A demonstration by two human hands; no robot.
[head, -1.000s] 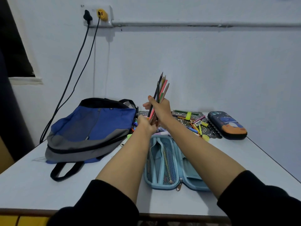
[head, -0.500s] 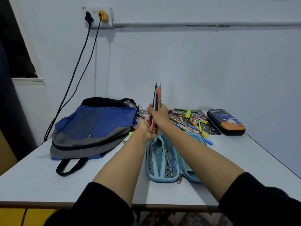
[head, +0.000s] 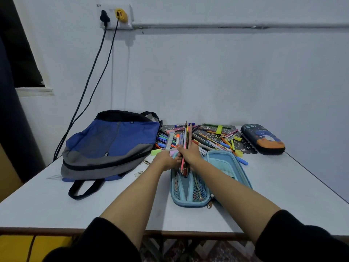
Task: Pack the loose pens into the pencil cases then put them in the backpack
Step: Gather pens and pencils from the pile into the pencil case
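Bundle of coloured pencils [head: 187, 135] stands nearly upright, long axis approx. vertical. Its sharpened tips point up and lean slightly toward the wall, and its blunt ends point down into the open light-blue zip pencil case [head: 224, 163], over the mesh-pocket half. Right hand [head: 190, 156] has fingers curled tight round the bundle's lower-mid part, so most of the length sticks out above the knuckles and a short bit shows below. Left hand [head: 166, 160] sits against the bundle's left side w/ fingers curled; it seems to pinch the lower ends, though the grip is partly hidden. Case lies open on the white table [head: 283, 186], centre. Loose pens [head: 211, 138] are scattered on a dark patterned mat [head: 247, 146] just behind it. Blue-and-grey fabric backpack [head: 111, 146] lies flat at left, and a dark navy hard pencil case [head: 263, 138] lies zipped at far right.
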